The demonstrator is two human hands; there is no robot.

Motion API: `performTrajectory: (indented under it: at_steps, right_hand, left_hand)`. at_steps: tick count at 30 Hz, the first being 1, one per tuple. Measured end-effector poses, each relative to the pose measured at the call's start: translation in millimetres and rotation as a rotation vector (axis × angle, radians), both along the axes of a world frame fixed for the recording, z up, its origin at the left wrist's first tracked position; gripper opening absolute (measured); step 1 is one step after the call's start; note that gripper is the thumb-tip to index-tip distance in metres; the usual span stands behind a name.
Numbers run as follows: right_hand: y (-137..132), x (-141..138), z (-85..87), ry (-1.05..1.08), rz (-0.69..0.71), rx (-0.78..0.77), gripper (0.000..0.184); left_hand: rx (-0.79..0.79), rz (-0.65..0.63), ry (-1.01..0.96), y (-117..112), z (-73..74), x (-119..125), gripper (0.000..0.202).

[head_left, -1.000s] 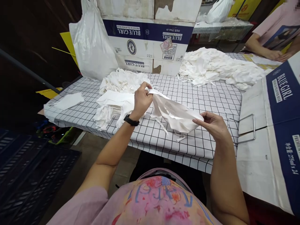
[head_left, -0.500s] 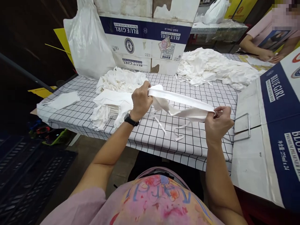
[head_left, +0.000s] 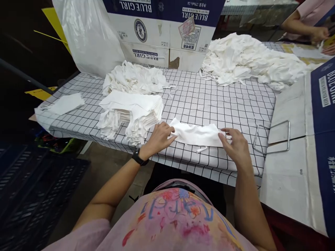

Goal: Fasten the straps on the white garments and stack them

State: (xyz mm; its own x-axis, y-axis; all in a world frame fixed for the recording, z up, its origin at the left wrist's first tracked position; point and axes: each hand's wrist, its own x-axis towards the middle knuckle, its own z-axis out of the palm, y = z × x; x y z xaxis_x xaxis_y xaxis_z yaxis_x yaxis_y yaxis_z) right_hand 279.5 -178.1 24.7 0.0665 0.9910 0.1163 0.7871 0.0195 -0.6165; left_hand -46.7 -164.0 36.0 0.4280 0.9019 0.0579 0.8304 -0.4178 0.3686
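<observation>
A white fabric piece lies spread along the near part of the checked table, its upper edge wavy. At its left end, my left hand, with a black watch on the wrist, pinches the corner between thumb and fingers. My right hand has its thumb and forefinger closed at the right end. A narrow white strap pokes out below the fabric's lower edge. Just left of my left hand is a neat stack of white fabric pieces, with straps bunched at its front.
Behind the stack sits a loose white heap; a larger one lies at the back right. A single piece rests at left. Cartons and a white bag stand behind. A wire frame touches the right carton. Another person's hand works beyond.
Both hands have come down toward me with the fabric piece. It was stretched and folded in the air; now it lies flat on the table. The view has tilted downward.
</observation>
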Motion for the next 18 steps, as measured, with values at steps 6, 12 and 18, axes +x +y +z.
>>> performTrajectory:
  at_steps: [6,12,18]
  right_hand:
    - [57,-45,-14.2,-0.063,0.298,-0.047,0.033]
    - [82,-60,-24.8,-0.194,0.36,-0.144,0.021]
    - [77,-31,-24.3,-0.287,0.204,-0.122,0.028]
  left_hand:
    - [-0.025,-0.009,0.005,39,-2.9,28,0.028]
    - [-0.15,0.139,0.123,74,-6.4,30,0.034]
    - [-0.155,0.152,0.056,80,2.9,21,0.018]
